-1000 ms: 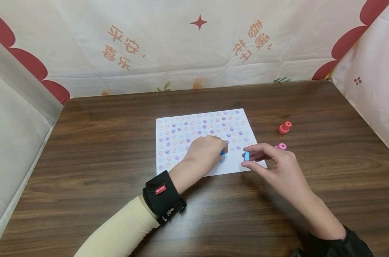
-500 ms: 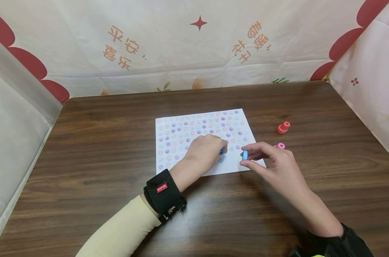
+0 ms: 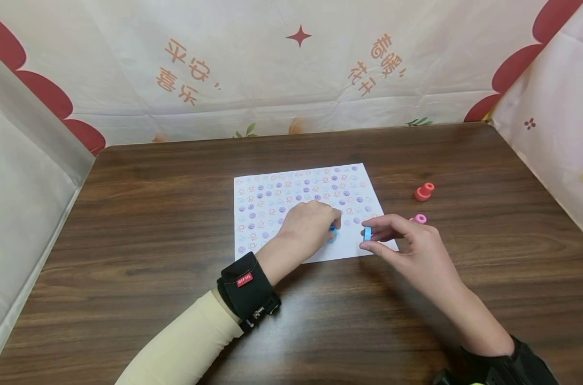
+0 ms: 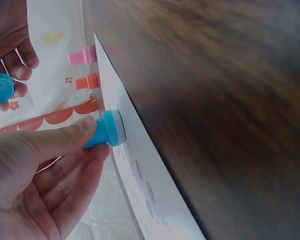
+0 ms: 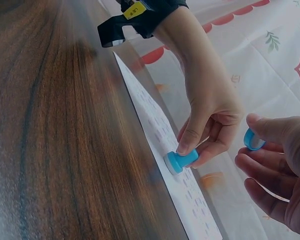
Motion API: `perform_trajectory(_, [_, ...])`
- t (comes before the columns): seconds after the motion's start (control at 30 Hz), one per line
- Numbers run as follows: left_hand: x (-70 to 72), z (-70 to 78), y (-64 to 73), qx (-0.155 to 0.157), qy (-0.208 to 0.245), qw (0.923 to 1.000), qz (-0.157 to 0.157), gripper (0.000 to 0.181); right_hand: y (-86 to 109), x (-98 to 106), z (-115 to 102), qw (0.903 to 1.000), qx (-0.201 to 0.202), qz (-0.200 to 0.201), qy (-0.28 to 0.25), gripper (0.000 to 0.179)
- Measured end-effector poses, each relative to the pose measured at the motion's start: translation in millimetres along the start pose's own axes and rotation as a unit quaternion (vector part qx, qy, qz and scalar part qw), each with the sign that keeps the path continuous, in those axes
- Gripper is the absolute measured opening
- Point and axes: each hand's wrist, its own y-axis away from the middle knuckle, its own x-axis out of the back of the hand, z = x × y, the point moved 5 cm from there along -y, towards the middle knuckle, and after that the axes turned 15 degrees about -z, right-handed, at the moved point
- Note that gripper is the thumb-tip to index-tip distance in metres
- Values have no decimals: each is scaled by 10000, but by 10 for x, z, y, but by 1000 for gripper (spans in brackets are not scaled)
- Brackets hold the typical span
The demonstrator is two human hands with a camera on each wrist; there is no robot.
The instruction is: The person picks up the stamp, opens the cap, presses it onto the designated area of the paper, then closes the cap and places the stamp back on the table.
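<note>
My left hand (image 3: 307,227) pinches a blue stamp (image 4: 107,129) by its handle between thumb and fingers. The stamp's round face is down against a white sheet of paper (image 3: 272,187) printed with rows of small purple, red and pale blue marks. To its right, my right hand (image 3: 409,240) holds a small round blue cap (image 5: 254,140) between thumb and fingertips, above the sheet's right edge. The cap's hollow side shows in the right wrist view.
A red stamp (image 3: 423,192) stands on the brown wooden table (image 3: 152,224) right of the paper. A pink stamp (image 3: 419,218) stands nearer, partly hidden behind my right hand. A printed white cloth (image 3: 272,69) hangs along the table's back edge.
Both hands keep nearly the same place, the left still holding the blue stamp on the paper. The right hand, with the cap, has shifted very slightly left in the head view.
</note>
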Motion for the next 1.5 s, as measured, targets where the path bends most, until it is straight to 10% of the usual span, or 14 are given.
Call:
perform_trajectory(1.17, [-17,-10,-9,-16,129,9999,-66,18,34,-7,18,9999,62,85,-124,33])
perform_trajectory(1.5, [-50,-87,53,-44,831,9964,159,17,30,-18,28,9997,56,82,-203,32])
